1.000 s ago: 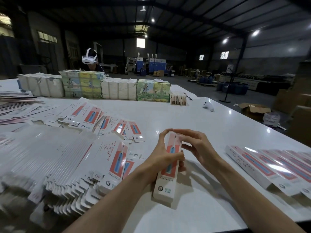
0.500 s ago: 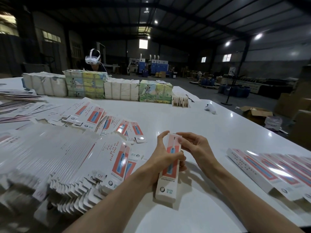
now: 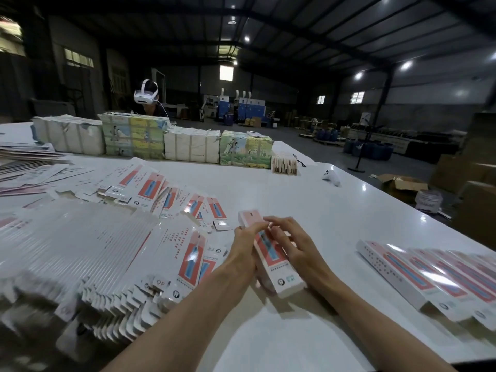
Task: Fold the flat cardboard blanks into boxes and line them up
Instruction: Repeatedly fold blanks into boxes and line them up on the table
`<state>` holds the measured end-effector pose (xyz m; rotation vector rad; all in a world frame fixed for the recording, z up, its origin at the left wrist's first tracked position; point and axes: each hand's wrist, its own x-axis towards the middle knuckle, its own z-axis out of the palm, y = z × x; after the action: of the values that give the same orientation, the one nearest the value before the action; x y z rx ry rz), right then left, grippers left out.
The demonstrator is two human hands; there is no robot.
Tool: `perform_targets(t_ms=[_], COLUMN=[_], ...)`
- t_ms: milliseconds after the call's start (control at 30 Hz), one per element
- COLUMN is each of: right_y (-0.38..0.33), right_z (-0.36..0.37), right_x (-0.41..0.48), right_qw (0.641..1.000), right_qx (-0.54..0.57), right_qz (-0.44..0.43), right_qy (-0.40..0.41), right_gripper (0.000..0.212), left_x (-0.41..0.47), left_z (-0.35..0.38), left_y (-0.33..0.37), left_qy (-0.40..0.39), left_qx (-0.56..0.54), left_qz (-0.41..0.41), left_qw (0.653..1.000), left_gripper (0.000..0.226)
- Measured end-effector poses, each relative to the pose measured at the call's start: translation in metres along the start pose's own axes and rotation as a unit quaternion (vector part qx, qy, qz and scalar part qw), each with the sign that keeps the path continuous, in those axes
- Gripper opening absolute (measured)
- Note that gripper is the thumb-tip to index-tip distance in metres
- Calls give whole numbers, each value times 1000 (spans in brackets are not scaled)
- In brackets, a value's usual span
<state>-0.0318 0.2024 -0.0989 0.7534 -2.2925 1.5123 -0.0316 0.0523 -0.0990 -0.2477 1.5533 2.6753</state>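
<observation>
Risk: dent from overpressing box (image 3: 288, 279), gripped in left hand (image 3: 241, 255), held down under flat, uncurled right hand (image 3: 294, 247).

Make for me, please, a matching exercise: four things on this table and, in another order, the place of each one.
Things
1. held box
2. flat blanks
3. finished boxes
4. white controller

Places
A. in a row at the right
B. between the left hand and the right hand
C. alone, on the far part of the table
D. in a fanned pile at the left

Pairs: 1-B; 2-D; 3-A; 4-C
</observation>
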Motion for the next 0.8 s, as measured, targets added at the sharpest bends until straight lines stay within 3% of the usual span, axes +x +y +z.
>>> perform_targets(t_ms=[167,300,467,633,733,800], right_y=[-3,-6,-22,-29,-29,-25], right_z=[5,10,-3,-14,-28,-48], right_x=[-2,-5,-6,-20,-31,-38], right_qw=[996,990,982,960,949,923], right_qx=[-82,-134,-185,-278,-310,-376], right_qz=[-26,-34,20,41,46,54], right_qy=[1,-13,-10,7,33,61], right_gripper=[24,30,62,64,53,51], left_x=[-5,-11,-20,-24,-27,-26], left_z=[-2,1,5,10,14,14], left_y=[8,14,18,12,4,-3], left_qy=[-52,-83,-102,-199,-242,-230], left_qx=[-100,-118,-121,-85,0,67], left_qz=[-15,-43,-69,-89,-96,-72], left_qw=[993,989,985,972,966,968], left_gripper=[48,65,72,82,68,53])
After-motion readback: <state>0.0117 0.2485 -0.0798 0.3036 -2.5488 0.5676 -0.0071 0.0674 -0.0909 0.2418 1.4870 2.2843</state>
